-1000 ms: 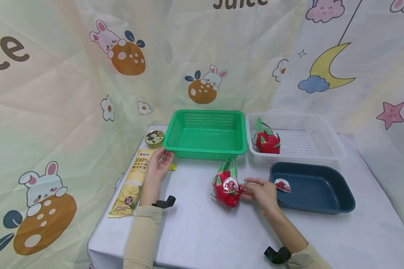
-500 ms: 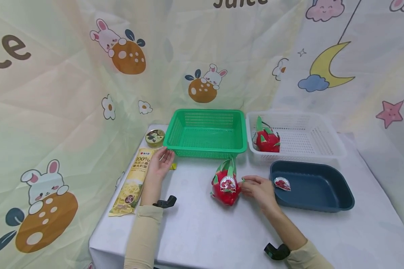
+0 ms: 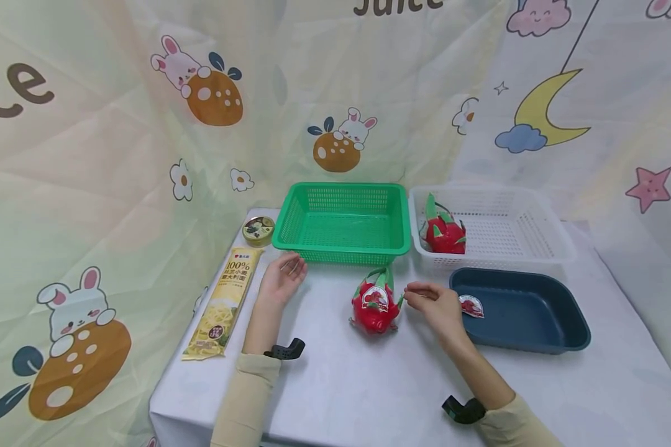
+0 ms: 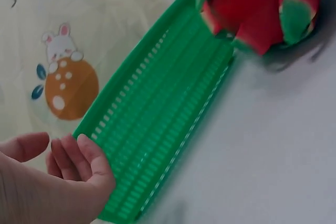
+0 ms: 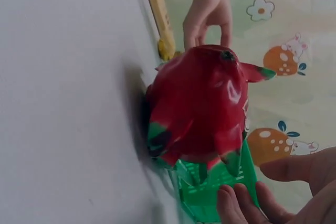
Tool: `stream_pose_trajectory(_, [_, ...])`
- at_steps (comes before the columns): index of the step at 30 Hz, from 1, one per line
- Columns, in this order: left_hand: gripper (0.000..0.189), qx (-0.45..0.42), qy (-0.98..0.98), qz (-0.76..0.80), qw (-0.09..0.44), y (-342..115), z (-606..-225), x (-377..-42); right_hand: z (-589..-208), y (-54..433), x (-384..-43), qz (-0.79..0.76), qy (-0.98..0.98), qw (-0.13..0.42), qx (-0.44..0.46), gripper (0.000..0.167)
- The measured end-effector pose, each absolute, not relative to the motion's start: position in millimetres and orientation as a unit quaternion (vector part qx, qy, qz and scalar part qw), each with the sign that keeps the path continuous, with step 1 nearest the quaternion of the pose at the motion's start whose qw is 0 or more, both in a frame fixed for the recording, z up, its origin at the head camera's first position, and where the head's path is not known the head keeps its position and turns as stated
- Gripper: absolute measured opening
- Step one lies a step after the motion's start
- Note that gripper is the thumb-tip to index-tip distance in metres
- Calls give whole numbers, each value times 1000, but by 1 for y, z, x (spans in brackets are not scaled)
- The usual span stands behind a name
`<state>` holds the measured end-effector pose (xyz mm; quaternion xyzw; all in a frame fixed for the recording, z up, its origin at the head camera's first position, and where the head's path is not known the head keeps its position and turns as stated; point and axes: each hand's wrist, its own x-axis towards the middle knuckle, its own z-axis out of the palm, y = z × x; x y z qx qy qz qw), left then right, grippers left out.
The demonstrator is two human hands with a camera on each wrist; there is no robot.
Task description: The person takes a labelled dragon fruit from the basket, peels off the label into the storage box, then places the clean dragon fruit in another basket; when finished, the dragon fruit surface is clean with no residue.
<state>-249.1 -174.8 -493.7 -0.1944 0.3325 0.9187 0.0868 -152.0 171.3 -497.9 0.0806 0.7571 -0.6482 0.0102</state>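
A red dragon fruit with green-tipped scales and a round label stands on the white table in the head view. Just to its right is my right hand, fingertips close to one green scale tip. In the right wrist view, the thumb and fingers of this right hand are apart, with nothing between them. My left hand hovers before the green basket, palm turned up and fingers loosely bent, holding nothing. The left wrist view has this left hand overlapping the basket's end.
A second dragon fruit sits in the white basket at the back right. The dark blue tray stands before it, with a round label at its left. A noodle packet and a round tin lie along the left.
My left hand has moved right, away from the noodle packet and the basket's corner. The front dragon fruit has tilted so its label faces further up, and my right hand has risen slightly.
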Motion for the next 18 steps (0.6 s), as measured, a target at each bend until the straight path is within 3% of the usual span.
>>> stream_pose_trajectory(4, [24, -162, 355, 915, 104, -155, -494, -245, -493, 170, -155, -646, 759, -8, 79, 33])
stream_pose_trajectory(9, [11, -114, 400, 900, 132, -129, -491, -241, -486, 170, -157, -634, 771, -17, 62, 35])
stream_pose_trajectory(18, [12, -63, 468, 865, 171, -99, -501, -241, -478, 170, -162, -688, 725, 17, 22, 40])
